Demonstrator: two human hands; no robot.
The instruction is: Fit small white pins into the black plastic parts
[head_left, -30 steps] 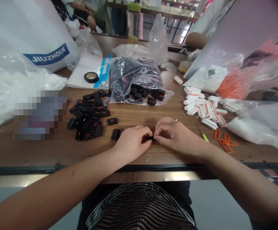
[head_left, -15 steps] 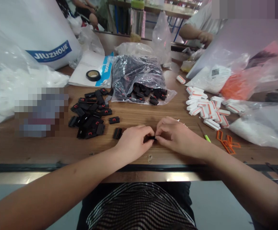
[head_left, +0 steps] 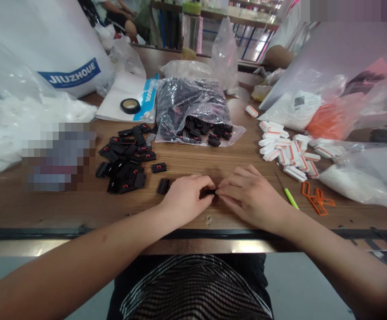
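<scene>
My left hand [head_left: 188, 198] is closed with thumb and forefinger pinching a small black plastic connector [head_left: 209, 192], mostly hidden by the fingers. The right hand [head_left: 250, 195] has its fingertips drawn together at the connector's right end; whether a small piece sits between them is hidden. Just left of my left hand lies one black connector [head_left: 163, 186] with a red edge, and beyond it another loose connector [head_left: 159, 167] with a red mark. A pile of such black connectors [head_left: 125, 160] spreads further left.
An open clear bag [head_left: 193, 98] of black connectors lies behind my hands. To the right are white connectors with orange strips [head_left: 290, 151], a green-handled pick [head_left: 291, 198] and orange rectangular rings [head_left: 316, 200]. Black tape [head_left: 130, 106] rests on a booklet [head_left: 113, 95]. Plastic bags flank both sides.
My right hand has turned from a curled pinch to straighter fingers at the connector's end, uncovering more of the green-handled pick. My left hand stays put. The person across has shifted an arm.
</scene>
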